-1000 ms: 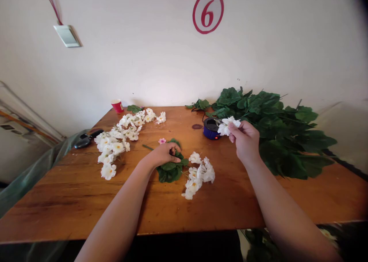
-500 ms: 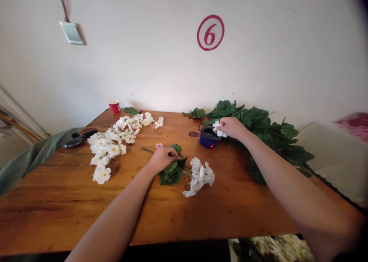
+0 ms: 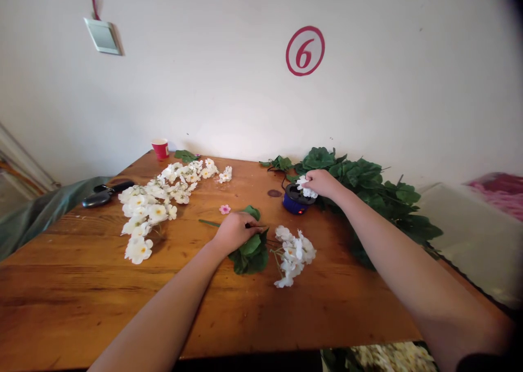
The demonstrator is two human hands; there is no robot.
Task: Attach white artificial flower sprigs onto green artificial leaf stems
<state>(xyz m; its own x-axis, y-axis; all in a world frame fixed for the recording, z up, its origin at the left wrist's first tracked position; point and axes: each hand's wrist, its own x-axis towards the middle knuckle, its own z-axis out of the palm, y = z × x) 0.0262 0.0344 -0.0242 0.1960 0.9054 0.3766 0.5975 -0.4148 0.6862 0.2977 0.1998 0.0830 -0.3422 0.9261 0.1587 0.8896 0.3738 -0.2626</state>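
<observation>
Two bare hands are at work well apart from each other, each with its own floral piece. The left hand (image 3: pixel 236 231) has thumb and fingers closed on an artificial leafy stem (image 3: pixel 250 258), holding it low over the wooden table (image 3: pixel 229 312); its leaves spread beneath the fingers. Just right of those fingertips lies a white blossom cluster (image 3: pixel 295 256), its thin stalks reaching toward the leaves; whether they are joined I cannot tell.

Farther forward, the right hand (image 3: pixel 324 184) pinches a white flower sprig (image 3: pixel 303 189) at the rim of a blue electric pot (image 3: pixel 296 204), whose red light is on. The fingers and petals hide whether the sprig's stalk touches anything inside.

The step in hand looks like dipping that stalk into the pot. The next move would seem to call for lifting the sprig clear without dragging its petals on the rim, then bringing it to the leafy stem, which the left hand should hold steady.

Beyond the left knuckles sits a small pink flower (image 3: pixel 224 209); left of that hand lie loose white flowers (image 3: pixel 157 195). A green leaf pile (image 3: pixel 363 173) lies beside and beyond the right hand.
</observation>
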